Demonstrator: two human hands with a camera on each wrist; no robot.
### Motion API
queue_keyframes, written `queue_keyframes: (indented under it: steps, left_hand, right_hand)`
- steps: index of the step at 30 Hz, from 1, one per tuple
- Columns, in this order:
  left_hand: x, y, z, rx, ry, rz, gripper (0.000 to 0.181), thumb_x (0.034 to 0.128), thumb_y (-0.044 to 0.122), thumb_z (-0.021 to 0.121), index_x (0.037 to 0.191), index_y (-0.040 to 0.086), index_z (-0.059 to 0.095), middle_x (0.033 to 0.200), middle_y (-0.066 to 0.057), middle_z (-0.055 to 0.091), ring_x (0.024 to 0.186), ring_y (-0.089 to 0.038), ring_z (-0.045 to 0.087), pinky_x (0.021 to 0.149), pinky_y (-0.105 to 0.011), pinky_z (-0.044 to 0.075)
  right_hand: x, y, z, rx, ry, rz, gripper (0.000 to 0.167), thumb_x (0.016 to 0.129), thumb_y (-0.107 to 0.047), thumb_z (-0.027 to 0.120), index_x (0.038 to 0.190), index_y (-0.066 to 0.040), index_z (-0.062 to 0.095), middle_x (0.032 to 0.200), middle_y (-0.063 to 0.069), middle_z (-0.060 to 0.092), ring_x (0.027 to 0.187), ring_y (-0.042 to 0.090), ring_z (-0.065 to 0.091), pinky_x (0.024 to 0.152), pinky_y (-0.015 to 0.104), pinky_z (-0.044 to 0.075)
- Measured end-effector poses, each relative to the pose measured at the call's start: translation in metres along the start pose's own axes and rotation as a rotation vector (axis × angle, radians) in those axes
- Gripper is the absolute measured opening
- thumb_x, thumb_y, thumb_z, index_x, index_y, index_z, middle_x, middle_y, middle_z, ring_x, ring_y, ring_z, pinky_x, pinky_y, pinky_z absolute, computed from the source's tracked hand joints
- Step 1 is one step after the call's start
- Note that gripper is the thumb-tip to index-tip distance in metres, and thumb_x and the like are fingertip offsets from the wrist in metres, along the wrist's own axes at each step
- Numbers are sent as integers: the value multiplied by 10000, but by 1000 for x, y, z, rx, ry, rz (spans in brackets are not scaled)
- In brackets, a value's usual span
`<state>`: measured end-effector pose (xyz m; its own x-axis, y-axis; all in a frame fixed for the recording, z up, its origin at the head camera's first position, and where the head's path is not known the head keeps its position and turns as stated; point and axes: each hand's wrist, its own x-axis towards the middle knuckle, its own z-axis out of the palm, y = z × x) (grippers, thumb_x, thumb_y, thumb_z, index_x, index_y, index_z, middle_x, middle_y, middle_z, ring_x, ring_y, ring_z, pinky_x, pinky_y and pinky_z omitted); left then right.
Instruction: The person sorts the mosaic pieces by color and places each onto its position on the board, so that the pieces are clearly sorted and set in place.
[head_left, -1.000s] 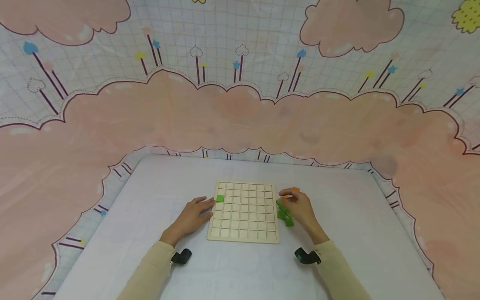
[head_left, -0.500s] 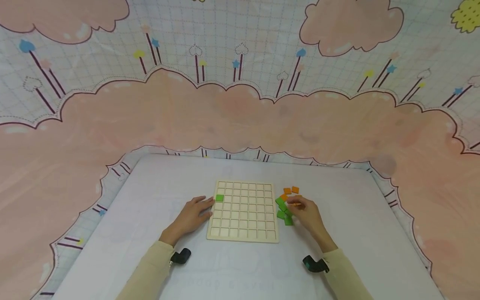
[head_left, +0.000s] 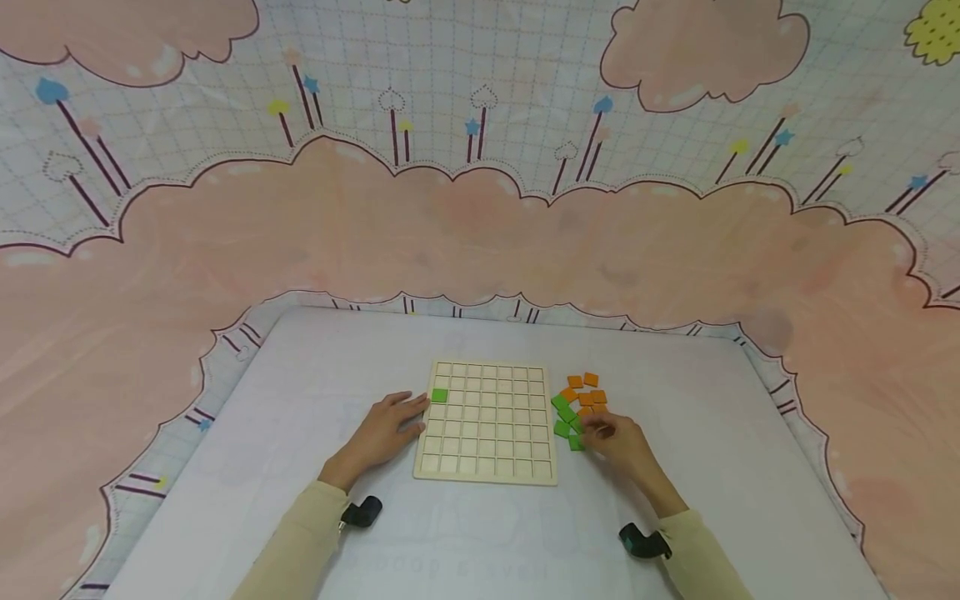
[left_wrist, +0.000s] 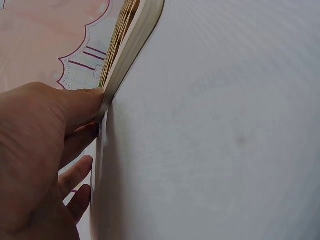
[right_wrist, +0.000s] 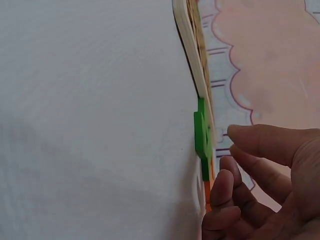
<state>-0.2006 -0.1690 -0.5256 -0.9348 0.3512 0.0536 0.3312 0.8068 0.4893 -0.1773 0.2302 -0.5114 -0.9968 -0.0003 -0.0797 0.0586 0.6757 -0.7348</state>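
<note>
A pale wooden grid board point(head_left: 487, 425) lies on the white table, one green square tile point(head_left: 440, 396) in a cell near its left edge. My left hand point(head_left: 386, 432) touches the board's left edge with thumb and finger, the other fingers loosely extended, as the left wrist view shows. Right of the board, my right hand point(head_left: 621, 439) hovers by a cluster of loose green tiles point(head_left: 562, 429) and orange tiles point(head_left: 591, 379). In the right wrist view, its thumb and forefinger stand apart with nothing between them, beside the stacked-looking green tiles point(right_wrist: 201, 135).
The white table point(head_left: 300, 350) spreads round the board on all sides. Behind it hangs a peach and white printed cloth point(head_left: 480, 233). Dark wrist-worn devices point(head_left: 363, 512) sit at both wrists.
My right hand has drawn back toward me and slightly right, uncovering more orange and green tiles. The left hand stays at the board's edge.
</note>
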Motion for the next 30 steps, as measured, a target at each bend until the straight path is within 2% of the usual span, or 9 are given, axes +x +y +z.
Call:
queue_keyframes:
  steps: [6, 16, 30]
  left_hand:
    - [-1, 0, -1, -1, 0, -6, 477, 963, 240, 628, 1403, 80, 538, 1507, -58, 489, 1428, -364, 377, 1145, -618, 303]
    - [-1, 1, -1, -2, -1, -17, 477, 960, 243, 631, 1403, 91, 540, 1505, -56, 492, 1427, -361, 376, 1140, -614, 313]
    - [-1, -1, 0, -7, -3, -21, 479, 966, 249, 623, 1410, 96, 534, 1511, -47, 486, 1432, -358, 371, 1145, -612, 305]
  right_hand:
    - [0, 4, 0, -27, -40, -23, 180, 829, -49, 730, 1006, -74, 742, 846, 22, 679, 770, 143, 547, 662, 250, 460]
    - [2, 7, 2, -64, -82, -41, 224, 806, -62, 763, 1029, -83, 751, 797, -1, 616, 733, 131, 494, 620, 227, 404]
    - [1, 7, 6, -66, -72, -11, 222, 777, -41, 787, 984, -68, 711, 809, 16, 579, 732, 147, 469, 609, 229, 376]
